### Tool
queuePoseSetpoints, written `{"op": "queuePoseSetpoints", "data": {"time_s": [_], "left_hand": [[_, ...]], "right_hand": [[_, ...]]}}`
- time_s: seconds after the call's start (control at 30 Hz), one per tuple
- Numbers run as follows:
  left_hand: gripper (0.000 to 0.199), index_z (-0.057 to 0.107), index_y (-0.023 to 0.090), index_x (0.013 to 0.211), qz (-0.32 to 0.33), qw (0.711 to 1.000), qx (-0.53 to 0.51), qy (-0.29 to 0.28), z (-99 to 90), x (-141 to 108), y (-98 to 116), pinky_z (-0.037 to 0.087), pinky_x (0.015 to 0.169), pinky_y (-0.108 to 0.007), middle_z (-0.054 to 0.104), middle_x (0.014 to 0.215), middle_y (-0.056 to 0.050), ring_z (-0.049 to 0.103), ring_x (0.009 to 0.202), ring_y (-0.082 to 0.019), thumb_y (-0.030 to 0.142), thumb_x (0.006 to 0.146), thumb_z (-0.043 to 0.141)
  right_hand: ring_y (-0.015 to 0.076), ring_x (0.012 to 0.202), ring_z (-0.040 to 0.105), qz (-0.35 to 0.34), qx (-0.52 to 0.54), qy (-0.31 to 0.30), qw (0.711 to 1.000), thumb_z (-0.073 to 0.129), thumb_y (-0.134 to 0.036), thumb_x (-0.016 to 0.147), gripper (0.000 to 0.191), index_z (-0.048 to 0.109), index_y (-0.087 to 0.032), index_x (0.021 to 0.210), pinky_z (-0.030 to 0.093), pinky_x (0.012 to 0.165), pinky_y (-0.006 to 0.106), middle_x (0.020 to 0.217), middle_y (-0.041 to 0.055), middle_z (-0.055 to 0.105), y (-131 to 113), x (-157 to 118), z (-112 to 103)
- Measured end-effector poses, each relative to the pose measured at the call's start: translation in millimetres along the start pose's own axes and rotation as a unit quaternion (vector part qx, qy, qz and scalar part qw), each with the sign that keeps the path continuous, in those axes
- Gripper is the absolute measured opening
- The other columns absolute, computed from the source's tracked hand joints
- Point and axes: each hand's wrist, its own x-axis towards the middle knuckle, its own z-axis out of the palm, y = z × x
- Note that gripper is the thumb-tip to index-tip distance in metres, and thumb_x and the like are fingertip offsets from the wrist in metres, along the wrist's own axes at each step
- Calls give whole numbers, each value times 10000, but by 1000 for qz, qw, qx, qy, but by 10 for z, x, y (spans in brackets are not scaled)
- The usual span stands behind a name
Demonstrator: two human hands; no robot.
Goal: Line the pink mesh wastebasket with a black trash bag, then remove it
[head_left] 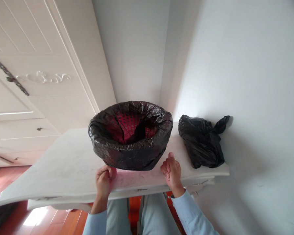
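Note:
A trash can (127,125) with pink-red latticed walls stands on a white tabletop, lined with a black plastic bag (131,156) folded over its rim. My left hand (105,179) is closed in a fist by the lower left of the bag, close against it; nothing shows in the fingers. On the other side, my right hand (171,170) is also closed, thumb pointing up, just right of the can and apart from it. Farther right lies a second black plastic bag (202,142), its top twisted into a knot that leans on the wall.
The white table (63,163) has a scalloped front edge with drawers below. A white cabinet (51,107) rises at the left, and a pale wall (254,98) closes off the right. My legs are under the table edge, above a reddish wooden floor (56,222).

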Motion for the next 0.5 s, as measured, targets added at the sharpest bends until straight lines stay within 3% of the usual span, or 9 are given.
{"op": "queuePoseSetpoints", "data": {"time_s": [0.27, 0.5], "left_hand": [[190, 404, 200, 365, -1, 999, -25, -26, 32, 32, 55, 247, 391, -228, 269, 349, 49, 251, 342, -71, 204, 458, 569], [165, 410, 190, 379, 8, 998, 7, -62, -19, 34, -40, 228, 414, -214, 282, 374, 38, 281, 381, -76, 208, 480, 539]], "right_hand": [[46, 279, 213, 3, -20, -20, 1000, 646, -704, 823, 724, 328, -229, 379, 103, 380, 269, 298, -54, 248, 34, -25, -53], [55, 292, 240, 6, -31, -34, 999, 640, -635, 871, 695, 375, -219, 382, 122, 394, 276, 296, -40, 281, 47, -84, -106]]}}
